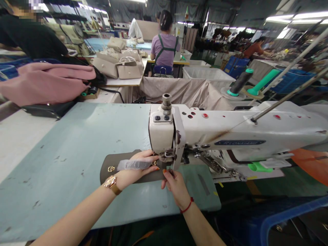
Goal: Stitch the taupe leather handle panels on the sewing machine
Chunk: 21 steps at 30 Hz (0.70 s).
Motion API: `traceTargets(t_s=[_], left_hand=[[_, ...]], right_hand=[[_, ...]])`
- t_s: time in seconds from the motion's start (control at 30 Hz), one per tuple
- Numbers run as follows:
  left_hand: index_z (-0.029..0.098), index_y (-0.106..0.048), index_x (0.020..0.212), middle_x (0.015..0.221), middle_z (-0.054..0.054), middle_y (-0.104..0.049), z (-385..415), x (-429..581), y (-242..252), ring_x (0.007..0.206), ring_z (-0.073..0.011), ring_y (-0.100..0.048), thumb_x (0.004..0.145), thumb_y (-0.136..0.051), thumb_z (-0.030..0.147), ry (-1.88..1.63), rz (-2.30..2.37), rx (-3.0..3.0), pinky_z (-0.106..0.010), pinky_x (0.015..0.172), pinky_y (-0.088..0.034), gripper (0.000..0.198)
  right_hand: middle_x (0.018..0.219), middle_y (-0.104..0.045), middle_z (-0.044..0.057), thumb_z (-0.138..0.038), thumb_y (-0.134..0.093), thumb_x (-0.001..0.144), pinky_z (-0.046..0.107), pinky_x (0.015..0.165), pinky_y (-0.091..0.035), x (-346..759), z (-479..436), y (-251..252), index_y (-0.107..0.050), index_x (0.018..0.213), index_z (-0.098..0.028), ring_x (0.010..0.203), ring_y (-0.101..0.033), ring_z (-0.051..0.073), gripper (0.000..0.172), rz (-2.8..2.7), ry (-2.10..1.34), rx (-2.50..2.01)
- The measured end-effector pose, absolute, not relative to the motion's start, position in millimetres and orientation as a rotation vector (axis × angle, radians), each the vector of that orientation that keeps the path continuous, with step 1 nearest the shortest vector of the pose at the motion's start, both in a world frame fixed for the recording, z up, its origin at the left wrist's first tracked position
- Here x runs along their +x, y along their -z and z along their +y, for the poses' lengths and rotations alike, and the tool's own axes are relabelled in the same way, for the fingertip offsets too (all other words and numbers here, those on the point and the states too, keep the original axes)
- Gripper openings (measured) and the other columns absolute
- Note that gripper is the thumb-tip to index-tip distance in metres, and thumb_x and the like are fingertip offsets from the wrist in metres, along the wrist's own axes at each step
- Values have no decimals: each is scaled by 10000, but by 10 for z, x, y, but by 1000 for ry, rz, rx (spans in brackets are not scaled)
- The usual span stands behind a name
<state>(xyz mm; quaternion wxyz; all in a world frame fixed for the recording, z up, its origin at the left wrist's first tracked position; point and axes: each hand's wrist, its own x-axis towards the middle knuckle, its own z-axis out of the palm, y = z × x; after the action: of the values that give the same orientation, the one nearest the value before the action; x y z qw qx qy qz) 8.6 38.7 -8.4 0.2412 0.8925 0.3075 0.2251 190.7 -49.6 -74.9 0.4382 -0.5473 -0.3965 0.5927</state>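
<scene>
A grey-brown leather bag panel [108, 159] lies on the pale green work surface, its right end under the needle area of a white sewing machine [162, 133]. On the panel are a gold clasp [111, 168], a second gold fitting [154, 163] and a strap wrapped in whitish film [132, 164]. My left hand [132, 176] rests on the panel, fingers stretched toward the presser foot. Just below the foot, my right hand [177, 187] pinches the panel's near right edge. A small dark thing shows by its fingertips, too unclear to name.
Thread cones [263, 82] stand behind the machine arm. Pink material [48, 80] lies at the left, over a black item. Beige bags [129, 68] are piled on a table ahead, near a seated person [165, 46]. A blue basket [266, 225] stands at lower right.
</scene>
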Motion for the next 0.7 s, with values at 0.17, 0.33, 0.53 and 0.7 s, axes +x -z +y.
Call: traceTargets(t_s=[0.17,0.33,0.53,0.7], left_hand=[[209,-634,1042,1024,-55,-634,443,83,132,905,-193,-612,893,-524,396,-594,863,2370,-324,801,-538,263],[201,-639,1014,1055,-45,-652,491,108,64,942,-189,-615,891,-527,396,-600,818,2329,-322,861,-520,256],[188,-655,818,859,-18,-675,530,125,-46,892,-179,-630,895,-528,368,-566,839,2290,-300,850,-526,234],[221,-665,1001,1020,-17,-668,567,119,-46,928,-168,-623,896,-533,364,-603,819,2400,-274,861,-515,221]], right_hand=[[358,-304,-77,-527,-520,857,231,411,-116,1873,-456,662,-523,504,-164,356,-171,54,506,-913,-1519,-1331],[331,-237,-94,-513,-532,835,233,409,-94,1836,-413,568,-496,487,-176,347,-139,53,485,-851,-1530,-1313],[406,-463,-49,-482,-549,806,220,386,-97,1821,-349,599,-527,602,-169,345,-189,51,374,-792,-1534,-1290],[423,-471,-42,-490,-563,815,219,381,-96,1823,-304,663,-556,614,-149,348,-196,43,396,-765,-1535,-1269]])
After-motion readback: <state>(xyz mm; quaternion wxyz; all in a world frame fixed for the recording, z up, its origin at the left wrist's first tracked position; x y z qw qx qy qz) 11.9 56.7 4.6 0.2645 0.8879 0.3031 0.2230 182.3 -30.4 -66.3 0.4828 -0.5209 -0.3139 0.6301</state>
